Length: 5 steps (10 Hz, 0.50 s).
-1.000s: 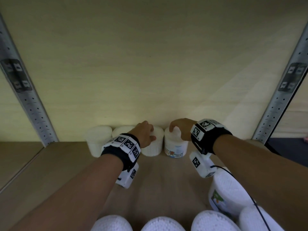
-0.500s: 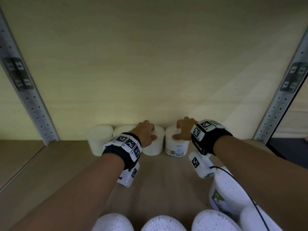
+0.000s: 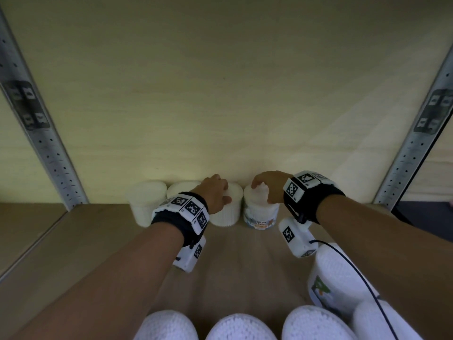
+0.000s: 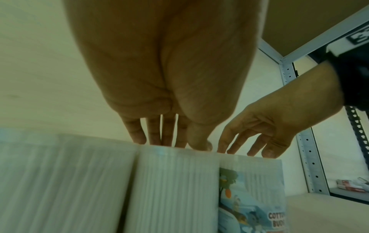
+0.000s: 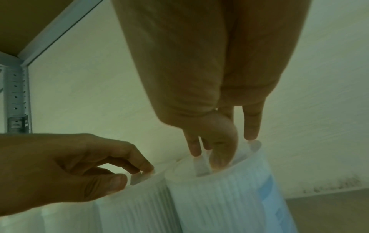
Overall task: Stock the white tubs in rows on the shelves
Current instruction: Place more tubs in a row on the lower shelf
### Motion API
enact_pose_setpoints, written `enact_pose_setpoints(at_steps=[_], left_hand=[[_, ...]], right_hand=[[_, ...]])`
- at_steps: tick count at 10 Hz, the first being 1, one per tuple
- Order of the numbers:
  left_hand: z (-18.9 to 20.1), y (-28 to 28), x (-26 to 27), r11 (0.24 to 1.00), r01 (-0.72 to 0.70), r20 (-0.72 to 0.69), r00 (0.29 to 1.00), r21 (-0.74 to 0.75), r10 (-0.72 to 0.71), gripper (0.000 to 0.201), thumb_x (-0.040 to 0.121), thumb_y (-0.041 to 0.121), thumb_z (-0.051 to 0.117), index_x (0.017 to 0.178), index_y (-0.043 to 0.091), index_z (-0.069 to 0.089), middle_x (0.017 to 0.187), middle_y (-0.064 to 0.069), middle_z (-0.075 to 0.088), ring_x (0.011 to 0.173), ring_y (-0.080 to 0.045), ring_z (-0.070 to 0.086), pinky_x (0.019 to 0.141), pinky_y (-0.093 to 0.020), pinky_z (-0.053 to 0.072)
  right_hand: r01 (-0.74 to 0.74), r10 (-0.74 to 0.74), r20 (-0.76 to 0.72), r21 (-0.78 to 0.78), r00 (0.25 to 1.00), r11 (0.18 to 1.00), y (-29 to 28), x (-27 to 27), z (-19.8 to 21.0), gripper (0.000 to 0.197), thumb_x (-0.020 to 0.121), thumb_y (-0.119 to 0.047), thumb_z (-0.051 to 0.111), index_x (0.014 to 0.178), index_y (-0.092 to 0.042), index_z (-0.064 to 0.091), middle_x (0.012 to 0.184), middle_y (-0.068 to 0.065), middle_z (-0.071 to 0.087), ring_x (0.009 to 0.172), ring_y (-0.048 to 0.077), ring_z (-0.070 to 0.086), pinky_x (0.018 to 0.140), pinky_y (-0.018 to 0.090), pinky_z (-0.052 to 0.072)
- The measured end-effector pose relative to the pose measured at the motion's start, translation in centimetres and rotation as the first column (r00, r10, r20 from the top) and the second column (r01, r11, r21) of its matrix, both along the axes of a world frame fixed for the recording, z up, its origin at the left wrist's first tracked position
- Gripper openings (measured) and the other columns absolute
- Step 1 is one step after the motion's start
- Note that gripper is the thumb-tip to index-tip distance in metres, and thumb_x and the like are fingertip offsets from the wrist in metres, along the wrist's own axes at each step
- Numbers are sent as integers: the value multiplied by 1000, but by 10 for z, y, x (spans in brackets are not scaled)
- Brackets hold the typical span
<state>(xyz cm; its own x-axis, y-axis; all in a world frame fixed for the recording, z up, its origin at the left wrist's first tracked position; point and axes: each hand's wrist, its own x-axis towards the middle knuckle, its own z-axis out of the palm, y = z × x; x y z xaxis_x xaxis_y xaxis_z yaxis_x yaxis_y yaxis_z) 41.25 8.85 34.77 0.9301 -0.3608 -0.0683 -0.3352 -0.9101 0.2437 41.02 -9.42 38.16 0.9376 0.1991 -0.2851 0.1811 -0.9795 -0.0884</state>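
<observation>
Several white tubs stand in a row against the back wall of the wooden shelf (image 3: 93,241). My left hand (image 3: 217,195) reaches down onto the third tub (image 3: 226,214), fingers over its top and thumb at the front rim. Beside it, my right hand (image 3: 266,186) grips the top of the fourth tub (image 3: 259,214), which bears a blue "cotton buds" label. In the right wrist view my right hand (image 5: 217,149) pinches a tab on the labelled tub's (image 5: 223,197) lid, and my left hand (image 5: 119,173) pinches the neighbouring tub's (image 5: 135,201) rim. The two tubs touch.
Two more white tubs (image 3: 144,202) stand left of my hands in the same row. Several tubs (image 3: 241,327) wait along the shelf's front edge, one labelled (image 3: 338,278) at the right. Perforated metal uprights (image 3: 41,143) frame the bay on both sides.
My right hand has slid the labelled tub a little back toward the wall, into line beside the third tub. My left hand has stayed on its tub.
</observation>
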Motion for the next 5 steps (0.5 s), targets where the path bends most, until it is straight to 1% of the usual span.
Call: enact_pose_setpoints(at_steps=[1,3,4,5], left_hand=[[0,0,0,1000,1,2,1000,2,-1,48,96,31,49,136,6,42,139,-13,38,128,-29,40,107,-41,37],[0,0,1,1000,4,4,1000,8,-4,48,96,31,50,137,7,42,139,-12,38,127,-29,41,107,-41,37],[1,1,0,1000,5,5,1000,8,-5,48,96,31,50,137,7,42,139,-12,38,128,-29,41,107,-41,37],[2,1,0,1000,4,5,1000,1,-4,48,96,30,51,137,7,42,139,-13,38,127,-29,41,106,-38,36]], right_hand=[[2,-2,14,8,1000,1000,0,0,-2,58,85,3,55,139,-17,46,151,7,36,135,26,42,101,33,41],[-5,5,31,-20,1000,1000,0,0,-4,59,86,1,56,141,-18,44,151,7,36,136,27,40,105,34,39],[-5,7,33,-39,999,999,2,0,-4,60,87,0,56,141,-20,42,150,7,36,135,27,41,104,34,40],[-6,8,42,-48,999,999,3,-1,-3,60,87,0,55,142,-18,42,150,7,36,135,28,41,103,33,39]])
